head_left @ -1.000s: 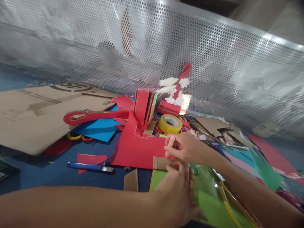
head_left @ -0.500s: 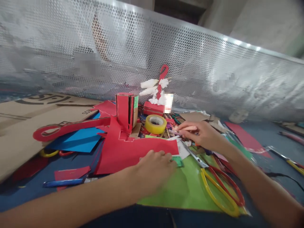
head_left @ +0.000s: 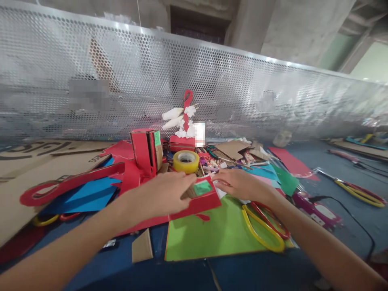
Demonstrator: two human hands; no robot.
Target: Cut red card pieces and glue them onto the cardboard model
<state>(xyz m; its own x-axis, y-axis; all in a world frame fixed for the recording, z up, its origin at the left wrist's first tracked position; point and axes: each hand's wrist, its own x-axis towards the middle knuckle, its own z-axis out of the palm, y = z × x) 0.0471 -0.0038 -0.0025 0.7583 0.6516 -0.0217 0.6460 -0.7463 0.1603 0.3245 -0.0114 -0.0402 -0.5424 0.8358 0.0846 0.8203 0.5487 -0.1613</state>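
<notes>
My left hand (head_left: 160, 195) reaches across a red paper sheet (head_left: 197, 205), its fingers closed on a small cardboard piece with a green patch (head_left: 201, 188). My right hand (head_left: 239, 184) lies just right of that piece, fingers held together and pointing left over white scraps. What it holds, if anything, is hidden. A green sheet (head_left: 212, 236) lies under both hands. On its right part rest yellow-and-red scissors (head_left: 264, 228).
A yellow tape roll (head_left: 186, 161), a red folded card box (head_left: 144, 151) and a red-and-white paper model (head_left: 184, 121) stand behind the hands. A big red scissors-shaped cutout (head_left: 69, 185), blue paper (head_left: 86, 196) and flat cardboard (head_left: 27, 169) lie left. A purple corded tool (head_left: 315, 208) lies right. A perforated metal screen (head_left: 242, 89) closes the back.
The view has risen and swung right. My left hand moved up onto the red sheet and took the green-patched cardboard piece. The pink stick in my right hand no longer shows.
</notes>
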